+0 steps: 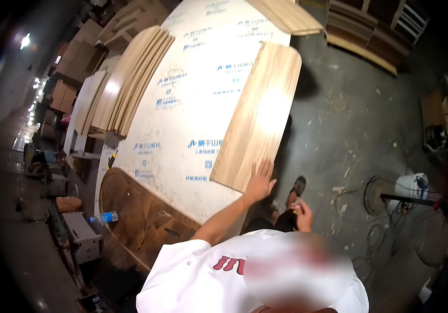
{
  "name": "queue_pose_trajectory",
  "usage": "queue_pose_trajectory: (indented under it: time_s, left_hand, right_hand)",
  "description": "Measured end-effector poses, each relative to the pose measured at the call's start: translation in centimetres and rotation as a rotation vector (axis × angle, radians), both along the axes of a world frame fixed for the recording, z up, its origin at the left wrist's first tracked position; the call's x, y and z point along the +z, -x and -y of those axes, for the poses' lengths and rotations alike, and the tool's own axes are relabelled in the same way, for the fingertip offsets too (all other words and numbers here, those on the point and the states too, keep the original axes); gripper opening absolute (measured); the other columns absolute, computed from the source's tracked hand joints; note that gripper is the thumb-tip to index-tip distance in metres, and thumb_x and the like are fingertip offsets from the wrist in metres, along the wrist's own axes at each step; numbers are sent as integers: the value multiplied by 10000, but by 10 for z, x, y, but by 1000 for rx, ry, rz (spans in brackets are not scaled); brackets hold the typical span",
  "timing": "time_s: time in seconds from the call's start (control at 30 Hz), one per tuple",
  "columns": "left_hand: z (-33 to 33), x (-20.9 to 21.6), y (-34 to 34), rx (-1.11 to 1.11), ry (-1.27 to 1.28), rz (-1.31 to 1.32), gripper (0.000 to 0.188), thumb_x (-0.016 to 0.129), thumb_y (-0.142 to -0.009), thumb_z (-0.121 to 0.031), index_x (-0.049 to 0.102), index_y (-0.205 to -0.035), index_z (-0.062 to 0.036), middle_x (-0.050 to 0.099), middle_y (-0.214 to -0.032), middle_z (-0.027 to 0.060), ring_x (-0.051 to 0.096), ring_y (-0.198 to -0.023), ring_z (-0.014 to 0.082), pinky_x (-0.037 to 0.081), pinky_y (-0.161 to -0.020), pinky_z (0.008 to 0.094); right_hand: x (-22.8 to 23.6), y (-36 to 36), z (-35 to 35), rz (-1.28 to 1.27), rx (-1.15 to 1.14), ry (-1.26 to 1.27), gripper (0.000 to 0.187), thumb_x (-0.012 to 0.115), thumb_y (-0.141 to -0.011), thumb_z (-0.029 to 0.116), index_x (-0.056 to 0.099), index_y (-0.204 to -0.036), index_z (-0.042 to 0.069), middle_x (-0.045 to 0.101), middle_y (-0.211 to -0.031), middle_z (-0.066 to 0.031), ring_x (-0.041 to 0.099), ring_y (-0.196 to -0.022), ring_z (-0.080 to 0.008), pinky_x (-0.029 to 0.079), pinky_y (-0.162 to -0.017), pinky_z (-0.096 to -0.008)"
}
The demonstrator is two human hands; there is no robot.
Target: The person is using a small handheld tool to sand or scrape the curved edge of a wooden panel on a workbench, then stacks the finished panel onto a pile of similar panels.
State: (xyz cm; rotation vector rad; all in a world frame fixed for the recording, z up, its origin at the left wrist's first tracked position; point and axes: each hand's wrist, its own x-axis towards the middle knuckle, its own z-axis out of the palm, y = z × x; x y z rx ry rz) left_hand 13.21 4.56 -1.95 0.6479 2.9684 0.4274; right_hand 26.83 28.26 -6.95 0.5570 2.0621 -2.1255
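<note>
My left hand (260, 183) lies with its fingers stretched out on the near end of a wood-grain board (258, 117). This long panel has a rounded far corner and rests along the right edge of a white-topped table (182, 117). Bright glare covers part of its face. Off the table's edge, beside my body, my right hand (303, 215) is closed. A bit of yellow shows by its fingers, too small to make out.
Several similar boards (135, 83) are stacked at the table's left, and more panels (286, 15) lie at the far end. A round brown tabletop (145, 214) adjoins the near left, with a water bottle (105, 217). Cables (372, 245) and a white bucket (410, 188) are at right.
</note>
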Motion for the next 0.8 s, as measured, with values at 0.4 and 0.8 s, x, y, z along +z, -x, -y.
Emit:
queue_pose_trajectory:
  time_s: [0.4,0.8]
  left_hand:
    - [-7,-3,-41,98,204,-103,748,548,-912,-153,263,-1574,46,182,-1650,294,144,-1544,451,105,-1145,749]
    - [0,-6,-95,253,93,162,743,487,-972,-442,301,-1595,-81,251,-1680,93,223,-1555,254,135,-1090,776]
  right_hand:
    - [14,63,-76,441,-339,609,182,689,-950,174,591,-1049,57,666,-858,-115,665,-731,-239,573,-626,-376]
    - [4,438,-64,437,46,530,216,539,-905,286,579,-833,86,579,-679,-61,512,-515,-190,437,-479,-323]
